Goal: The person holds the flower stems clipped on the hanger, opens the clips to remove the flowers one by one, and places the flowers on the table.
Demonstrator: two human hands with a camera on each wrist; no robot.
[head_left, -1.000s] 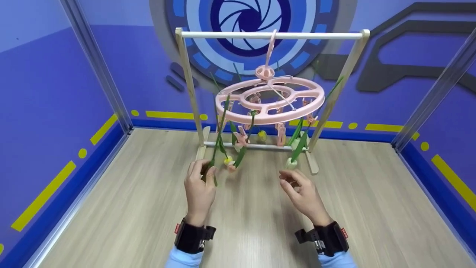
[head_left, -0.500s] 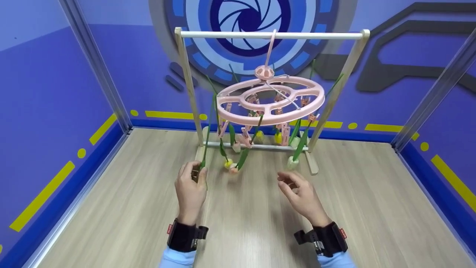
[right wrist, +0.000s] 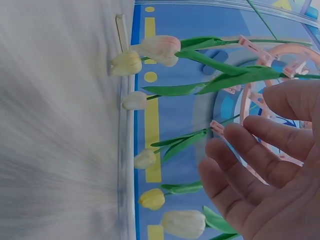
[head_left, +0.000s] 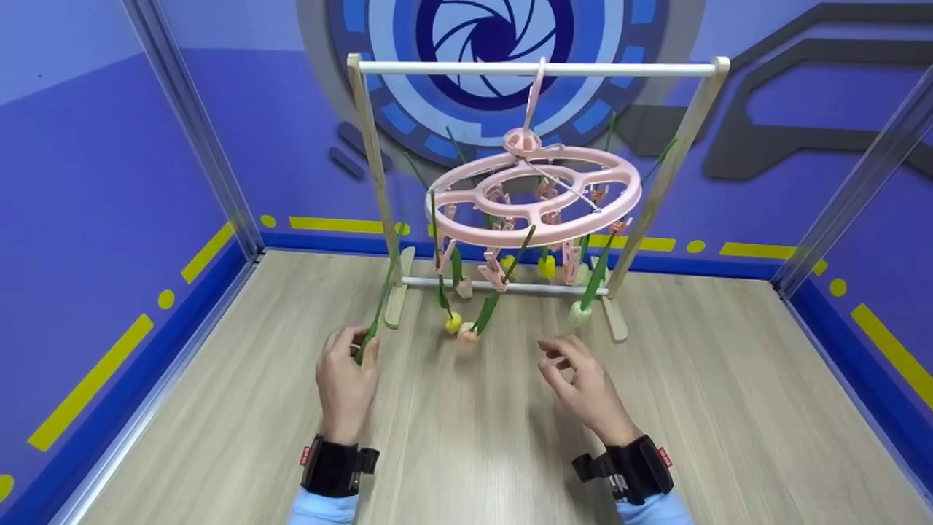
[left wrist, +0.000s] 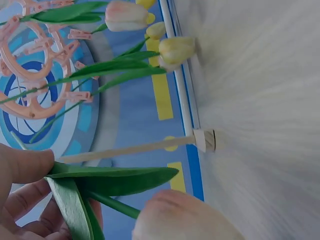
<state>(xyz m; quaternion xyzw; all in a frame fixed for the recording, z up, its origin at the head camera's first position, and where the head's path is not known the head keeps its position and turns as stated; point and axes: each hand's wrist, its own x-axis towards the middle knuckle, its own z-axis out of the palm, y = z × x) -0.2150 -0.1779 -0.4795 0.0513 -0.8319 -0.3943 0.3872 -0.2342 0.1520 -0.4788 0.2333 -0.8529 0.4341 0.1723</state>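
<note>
In the head view my left hand (head_left: 346,386) pinches a tulip by its green stem (head_left: 383,295), left of the rack. The left wrist view shows this tulip's pale pink bloom (left wrist: 182,217) pointing down toward the tabletop, its leaves between thumb and fingers. My right hand (head_left: 587,383) holds nothing; its fingers are loosely bent, below a hanging white tulip (head_left: 580,315). A pink round clip hanger (head_left: 510,238) carries several tulips bloom-down, among them a yellow one (head_left: 453,323) and a peach one (head_left: 468,332). Pink clips (head_left: 493,270) dangle from its ring.
The hanger hooks over the white top bar (head_left: 437,68) of a wooden rack, whose foot (head_left: 614,321) stands on the wood-grain table (head_left: 466,437). Blue patterned panels (head_left: 95,219) enclose the back and both sides.
My left hand has moved left with the tulip, whose stem is now farther from the hanger. The hanger and its flowers have swung slightly. My right hand has barely moved.
</note>
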